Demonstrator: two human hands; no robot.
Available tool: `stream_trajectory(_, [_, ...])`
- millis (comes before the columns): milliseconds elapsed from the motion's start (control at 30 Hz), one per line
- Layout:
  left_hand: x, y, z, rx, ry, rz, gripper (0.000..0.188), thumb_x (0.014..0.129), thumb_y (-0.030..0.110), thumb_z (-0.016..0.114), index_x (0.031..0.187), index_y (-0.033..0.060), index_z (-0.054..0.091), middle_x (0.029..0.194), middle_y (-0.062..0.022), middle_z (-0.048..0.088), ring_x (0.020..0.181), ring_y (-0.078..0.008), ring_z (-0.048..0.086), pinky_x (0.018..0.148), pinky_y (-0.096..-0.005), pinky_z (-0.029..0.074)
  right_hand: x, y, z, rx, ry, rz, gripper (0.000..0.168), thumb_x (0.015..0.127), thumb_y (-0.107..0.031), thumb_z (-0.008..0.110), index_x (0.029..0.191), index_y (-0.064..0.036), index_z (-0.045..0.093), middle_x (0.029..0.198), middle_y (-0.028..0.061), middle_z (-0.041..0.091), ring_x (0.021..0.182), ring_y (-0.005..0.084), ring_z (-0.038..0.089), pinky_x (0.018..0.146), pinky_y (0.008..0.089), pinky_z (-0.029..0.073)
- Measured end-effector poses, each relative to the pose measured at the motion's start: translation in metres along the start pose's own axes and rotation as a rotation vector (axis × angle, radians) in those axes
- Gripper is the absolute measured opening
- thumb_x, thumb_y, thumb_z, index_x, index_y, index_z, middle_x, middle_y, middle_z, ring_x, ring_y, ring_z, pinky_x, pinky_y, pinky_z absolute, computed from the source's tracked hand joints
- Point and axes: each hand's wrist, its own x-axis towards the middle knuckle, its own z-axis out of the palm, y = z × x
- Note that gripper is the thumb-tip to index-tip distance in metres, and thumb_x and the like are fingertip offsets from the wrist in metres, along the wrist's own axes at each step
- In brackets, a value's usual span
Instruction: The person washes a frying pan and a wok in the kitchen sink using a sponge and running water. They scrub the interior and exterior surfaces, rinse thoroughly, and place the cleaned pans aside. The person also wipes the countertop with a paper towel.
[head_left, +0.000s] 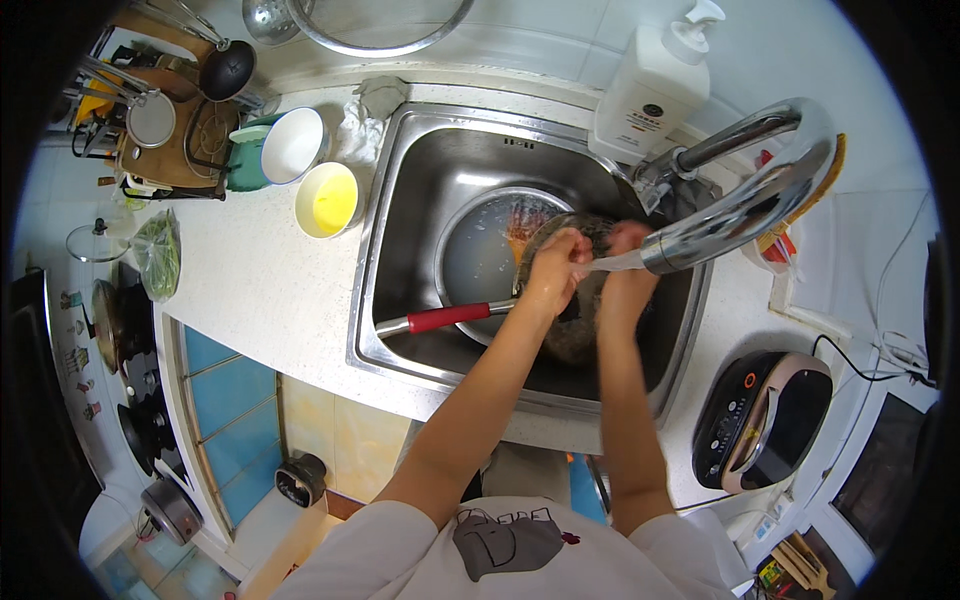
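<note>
Both my hands are over a steel sink (420, 195), close to a stream of water from a chrome faucet (750, 217). My left hand (556, 270) is at the left of the stream, its fingers bent; whether it holds something small cannot be made out. My right hand (628, 259) is blurred at the stream's right side. Beneath them lies a pan, partly hidden, with a red and steel handle (448, 317) reaching left to the sink's rim. A round metal basin (472, 255) of cloudy water stands under the pan, with a brush-like thing (525, 225) in it.
Left of the sink stand a white bowl (295, 145) and a bowl with yellow liquid (330, 201). A bagged green vegetable (157, 255) lies farther left. A white pump bottle (652, 90) stands behind the sink, and a dark countertop appliance (761, 424) to the right.
</note>
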Motion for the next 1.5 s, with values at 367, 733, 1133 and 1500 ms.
stream_trajectory(367, [-0.038, 0.002, -0.043, -0.029, 0.193, -0.196, 0.038, 0.085, 0.035, 0.045, 0.109, 0.0051, 0.043, 0.109, -0.0145, 0.051, 0.095, -0.0231, 0.052, 0.085, -0.0357, 0.041, 0.005, 0.044, 0.047, 0.294, -0.227, 0.81, 0.026, 0.079, -0.019, 0.054, 0.098, -0.002, 0.053, 0.093, 0.014, 0.058, 0.087, 0.0242, 0.055, 0.076, 0.031, 0.044])
stream_trajectory(733, [-0.034, 0.025, -0.023, 0.191, 0.271, -0.117, 0.028, 0.082, 0.018, 0.044, 0.104, 0.0015, 0.047, 0.1, -0.0132, 0.055, 0.092, -0.0224, 0.053, 0.079, -0.0307, 0.04, 0.115, 0.038, -0.015, -1.1, -0.514, -1.266, 0.017, 0.066, -0.007, 0.054, 0.082, 0.001, 0.057, 0.086, 0.0105, 0.055, 0.083, 0.0256, 0.053, 0.075, 0.0386, 0.042])
stream_trajectory(1133, [-0.035, 0.041, -0.036, 0.12, 0.26, -0.128, 0.025, 0.081, 0.018, 0.044, 0.098, 0.0002, 0.049, 0.097, -0.0139, 0.056, 0.089, -0.0236, 0.055, 0.078, -0.0314, 0.042, 0.107, 0.028, -0.059, -1.588, -0.527, -0.558, 0.024, 0.073, -0.021, 0.051, 0.088, -0.004, 0.059, 0.082, 0.007, 0.061, 0.077, 0.024, 0.059, 0.07, 0.037, 0.045])
stream_trajectory(1500, [-0.004, 0.028, 0.026, 0.086, 0.131, -0.344, 0.026, 0.084, 0.011, 0.034, 0.096, -0.0087, 0.047, 0.098, -0.0233, 0.054, 0.09, -0.0319, 0.055, 0.081, -0.0367, 0.046, 0.126, 0.06, -0.066, -1.591, -0.556, -0.612, 0.014, 0.071, -0.015, 0.049, 0.073, -0.005, 0.059, 0.068, 0.0114, 0.06, 0.062, 0.0272, 0.06, 0.053, 0.0378, 0.047])
